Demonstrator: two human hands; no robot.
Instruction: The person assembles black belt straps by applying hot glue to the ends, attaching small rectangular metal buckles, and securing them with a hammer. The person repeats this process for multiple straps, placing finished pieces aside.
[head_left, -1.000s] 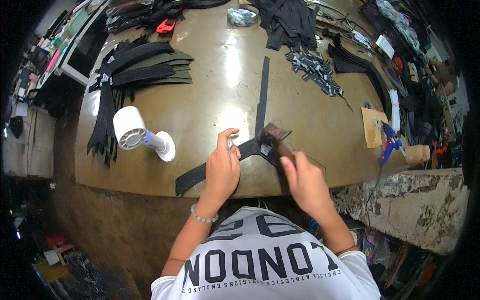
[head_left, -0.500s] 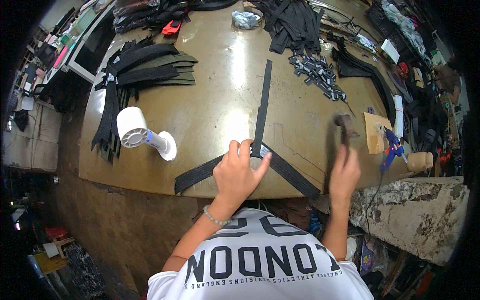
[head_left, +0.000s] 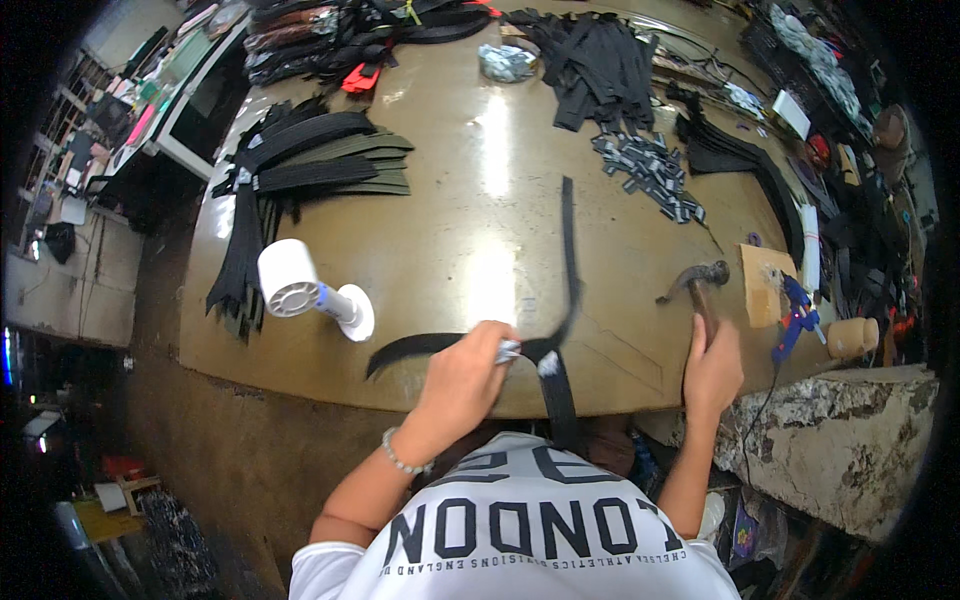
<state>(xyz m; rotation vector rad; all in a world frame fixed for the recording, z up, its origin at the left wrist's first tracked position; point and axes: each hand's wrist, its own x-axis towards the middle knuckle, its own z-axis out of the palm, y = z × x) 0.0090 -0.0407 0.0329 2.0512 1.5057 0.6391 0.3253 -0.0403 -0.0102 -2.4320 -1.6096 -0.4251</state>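
Observation:
My left hand [head_left: 465,375] grips the middle of a three-armed black webbing strap [head_left: 570,250] near the table's front edge, thumb and fingers closed on the joint. One arm of the strap runs to the left, one points away from me, and one hangs toward the front edge. Pale patches show at the joint, one between my fingertips and one on the near arm. In my right hand [head_left: 714,370] is a claw hammer [head_left: 703,290], its fingers wrapped around the handle and its head over the table's right side.
A white handheld fan [head_left: 288,275] stands at the left. Black and olive strap bundles [head_left: 320,155] lie behind it. Small dark buckles [head_left: 650,175] are heaped at the far right. A blue glue gun [head_left: 797,315], cardboard [head_left: 765,285] and a tape roll [head_left: 850,338] sit right.
My left hand has lifted and turned the strap's joint, so its arms bend and shift. The hammer has moved right and slightly nearer. The whole view has shifted a little.

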